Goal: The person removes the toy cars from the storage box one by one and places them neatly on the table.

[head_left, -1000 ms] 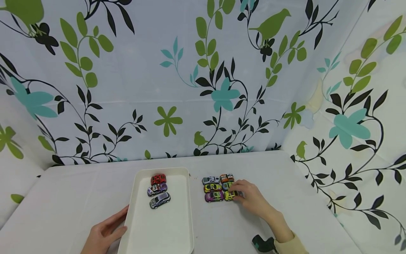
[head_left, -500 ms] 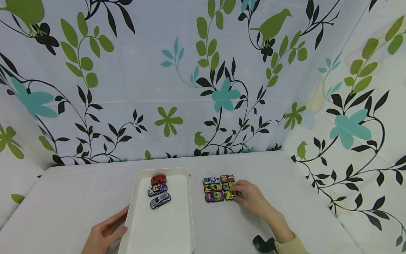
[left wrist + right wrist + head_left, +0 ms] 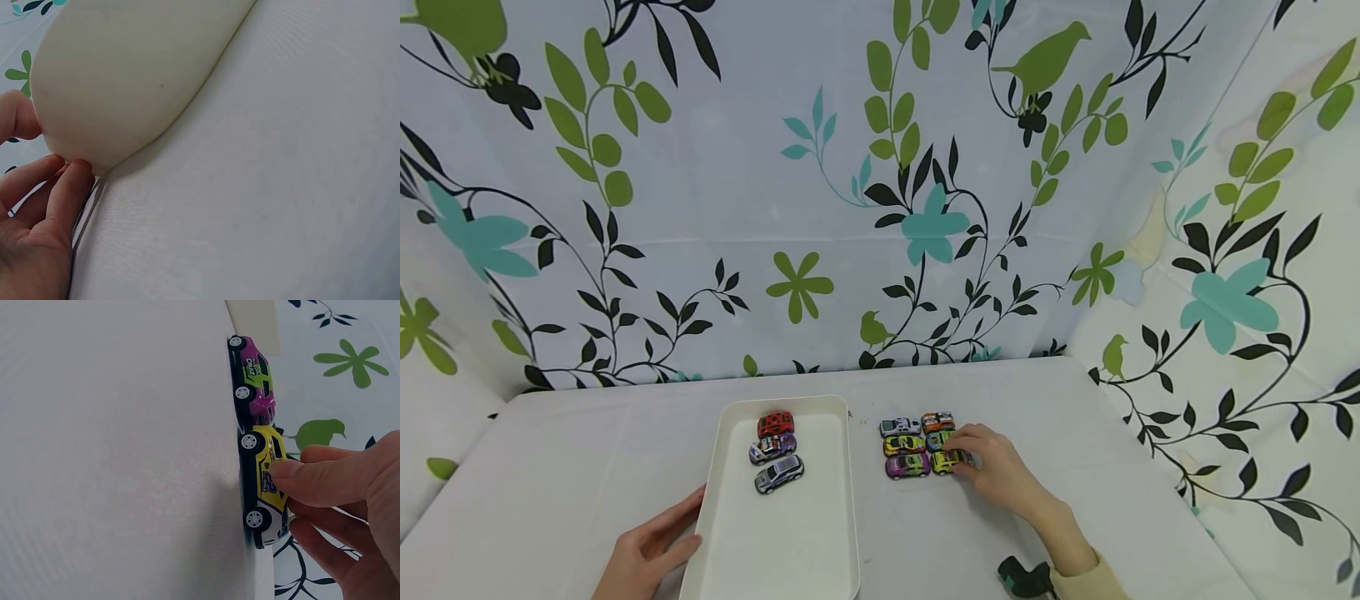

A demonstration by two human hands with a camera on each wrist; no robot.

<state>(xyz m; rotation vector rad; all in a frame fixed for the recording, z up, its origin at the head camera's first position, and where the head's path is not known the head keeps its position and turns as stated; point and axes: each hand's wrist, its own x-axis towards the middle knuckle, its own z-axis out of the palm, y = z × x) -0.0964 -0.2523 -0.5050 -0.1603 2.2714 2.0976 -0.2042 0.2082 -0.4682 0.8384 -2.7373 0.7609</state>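
Several toy cars stand in two short columns on the white table [image 3: 1075, 467]. My right hand [image 3: 979, 463] pinches the near right one, a yellow car [image 3: 946, 461]. In the right wrist view the thumb [image 3: 306, 481] lies on the yellow car [image 3: 265, 484] and the fingers curl on its other side. A magenta car [image 3: 255, 381] stands just beside it. My left hand [image 3: 658, 542] rests with straight fingers [image 3: 69, 184] against the left wall of a white tray [image 3: 790, 542]. The tray holds a red car [image 3: 775, 423], a purple car [image 3: 771, 447] and a silver car [image 3: 778, 473].
A cloth printed with leaves, flowers and birds hangs behind the table [image 3: 880, 208] and along its right side [image 3: 1225, 333]. A black wrist strap [image 3: 1022, 577] shows by my right sleeve. Bare table lies left of the tray and right of the cars.
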